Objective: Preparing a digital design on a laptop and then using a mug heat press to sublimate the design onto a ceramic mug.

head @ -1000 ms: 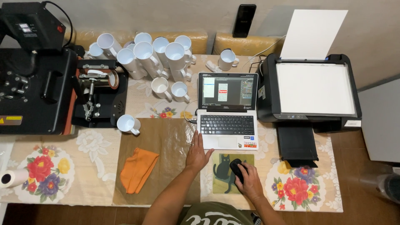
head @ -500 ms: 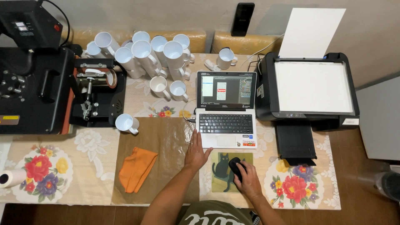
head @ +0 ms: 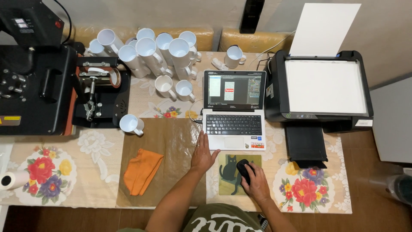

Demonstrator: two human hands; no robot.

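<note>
the black mouse (head: 243,168) sits on a green cat-print mouse pad (head: 227,172), at six o'clock from the laptop (head: 234,109). the right hand (head: 255,182) cups the mouse, fingers curled loosely over it. the left hand (head: 203,154) lies flat at nine o'clock of the pad, fingers spread, holding nothing. an orange cloth (head: 141,169) lies farther at nine; the printer (head: 319,92) stands at two.

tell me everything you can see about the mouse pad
The mouse pad is a small, flat rectangle, olive green with a picture of a black cat. It lies on the floral tablecloth, just in front of the open laptop and right of the brown sheet. A black mouse sits on it under the right hand, which covers its right part.
</note>
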